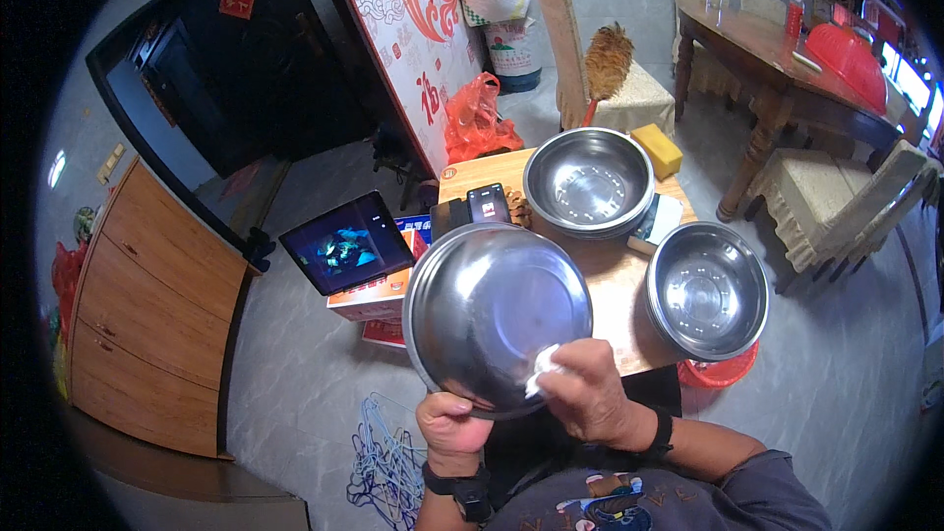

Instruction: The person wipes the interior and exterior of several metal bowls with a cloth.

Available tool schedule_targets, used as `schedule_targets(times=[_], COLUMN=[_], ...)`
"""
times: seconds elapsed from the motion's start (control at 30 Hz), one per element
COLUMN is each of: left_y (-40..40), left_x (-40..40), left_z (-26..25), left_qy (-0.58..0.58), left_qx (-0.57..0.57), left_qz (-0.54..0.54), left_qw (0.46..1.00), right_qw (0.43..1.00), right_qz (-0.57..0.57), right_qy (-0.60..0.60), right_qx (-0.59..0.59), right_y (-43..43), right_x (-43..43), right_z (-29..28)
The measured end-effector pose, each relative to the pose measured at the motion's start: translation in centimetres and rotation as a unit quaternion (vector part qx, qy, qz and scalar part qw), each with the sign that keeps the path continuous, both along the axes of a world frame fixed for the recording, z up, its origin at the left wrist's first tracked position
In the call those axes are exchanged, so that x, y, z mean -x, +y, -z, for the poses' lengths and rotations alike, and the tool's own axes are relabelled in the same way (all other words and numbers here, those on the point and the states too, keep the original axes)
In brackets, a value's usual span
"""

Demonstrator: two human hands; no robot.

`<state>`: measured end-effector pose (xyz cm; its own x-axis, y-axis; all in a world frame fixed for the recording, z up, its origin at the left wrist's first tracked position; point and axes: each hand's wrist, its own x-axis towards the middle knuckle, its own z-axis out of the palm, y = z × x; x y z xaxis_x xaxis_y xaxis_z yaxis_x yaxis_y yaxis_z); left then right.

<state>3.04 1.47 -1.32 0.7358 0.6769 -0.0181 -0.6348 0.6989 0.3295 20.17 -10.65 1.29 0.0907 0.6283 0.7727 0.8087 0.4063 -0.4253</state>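
My left hand (455, 425) grips the near rim of a stainless steel basin (472, 302), tilted so that its outer bottom faces me. In my right hand (590, 391) is a bunched white cloth or tissue (544, 371), pressed near the lower right of the basin's outside. Beyond it, a stack of steel basins (590, 181) stands on the small wooden table (616, 324). Another stack of steel basins (706, 291) rests at the table's right edge. My left fingers behind the rim are hidden.
A phone (487, 203) stands on the table, with a yellow sponge (656, 151) at the far right corner. A tablet (346, 243) leans on boxes (369, 287) to the left. Tangled hangers (387, 457) lie on the floor. A red bucket (719, 372) sits below the right stack.
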Motion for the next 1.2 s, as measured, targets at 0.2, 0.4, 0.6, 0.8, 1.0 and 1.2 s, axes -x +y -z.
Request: schedule_targets(times=[0.2, 0.4, 0.6, 0.8, 1.0, 1.2], left_y=[-0.6, -0.6, 0.7, 0.4, -0.3, -0.3], left_x=[0.2, 0.6, 1.1, 0.7, 1.0, 1.5], left_z=[1.1, 0.6, 1.6, 1.3, 2.5, 2.2], left_qy=[-0.061, -0.025, -0.056, -0.036, -0.057, -0.052], left_qx=[-0.021, -0.001, 0.011, 0.025, -0.003, 0.020], left_qz=[0.068, 0.043, 0.032, 0.029, 0.081, 0.060], left_qw=[0.996, 0.999, 0.998, 0.999, 0.995, 0.997], right_qw=[0.992, 0.998, 0.994, 0.997, 0.989, 0.997], right_qz=[-0.046, 0.063, 0.093, -0.009, -0.065, 0.063], right_qy=[-0.108, -0.015, 0.034, -0.061, -0.132, -0.004], right_qx=[0.034, 0.024, 0.046, 0.051, 0.022, 0.035], right_y=[2.2, 3.9, 0.2, -1.0, 3.0, 4.3], right_x=[-1.0, -4.8, -3.9, -0.3, -0.1, -4.4], right_z=[-5.2, -6.2, -1.6, -1.8, -5.6, -5.9])
